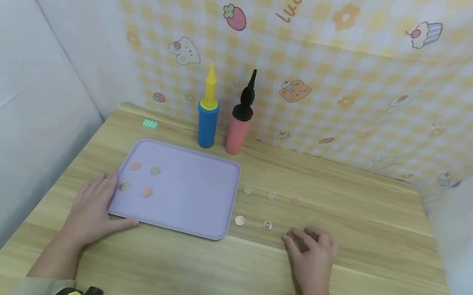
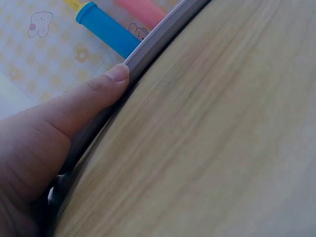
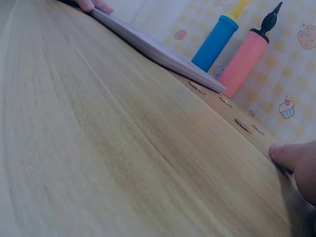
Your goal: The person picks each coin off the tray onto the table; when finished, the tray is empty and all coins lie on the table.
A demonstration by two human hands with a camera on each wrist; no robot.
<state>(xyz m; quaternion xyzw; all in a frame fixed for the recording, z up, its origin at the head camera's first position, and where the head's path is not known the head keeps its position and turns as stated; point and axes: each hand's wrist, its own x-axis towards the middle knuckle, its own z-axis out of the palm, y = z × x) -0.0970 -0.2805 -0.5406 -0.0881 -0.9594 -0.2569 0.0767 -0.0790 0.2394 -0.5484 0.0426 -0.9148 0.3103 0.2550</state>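
My left hand (image 1: 92,207) lies at the near left corner of the lilac tray (image 1: 190,212), thumb along the front rim and fingers at the left side. In the left wrist view the thumb (image 2: 94,98) touches the rim. Several coins, among them a copper one (image 1: 146,192), lie on the tray's left part. My right hand (image 1: 315,256) is on the table right of the tray, its thumb and forefinger pinching a coin (image 1: 290,234) mostly hidden by the fingertips. Beside it are a copper coin (image 1: 267,225) and another copper coin (image 1: 240,221).
Beyond these lie a silvery coin (image 1: 248,190), a second silvery coin (image 1: 272,195) and a faint coppery coin (image 1: 294,202). Behind the tray stand a blue and yellow hand pump (image 1: 207,125) and a pink and black one (image 1: 237,135). A mint toy brick (image 1: 150,124) lies back left.
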